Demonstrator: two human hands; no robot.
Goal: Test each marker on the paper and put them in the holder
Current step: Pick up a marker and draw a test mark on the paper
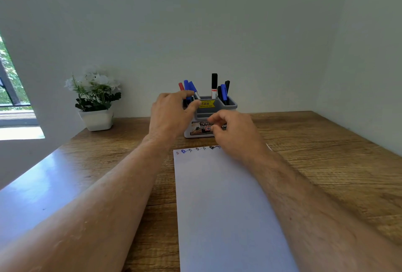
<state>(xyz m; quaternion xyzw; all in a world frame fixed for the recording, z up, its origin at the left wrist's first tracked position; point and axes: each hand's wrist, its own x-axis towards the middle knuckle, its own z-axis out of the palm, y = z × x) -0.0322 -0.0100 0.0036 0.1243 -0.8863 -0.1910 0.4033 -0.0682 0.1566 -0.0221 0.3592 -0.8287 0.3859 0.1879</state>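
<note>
Head view: left hand [168,115] pinches a blue-capped marker [194,90] at the grey holder [229,106] (left compartment); right hand [235,132], fingers loosely curled, holds nothing; scribbled paper [224,202] on wooden bench [326,163].

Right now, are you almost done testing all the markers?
Nearly, it seems. The paper has a row of red, blue and black test marks along its far edge, and many capped markers stand in the holder. The left hand is at a blue marker in the holder's left compartment, apparently dropping it in. The right hand looks empty. No loose markers show on the table.
</note>
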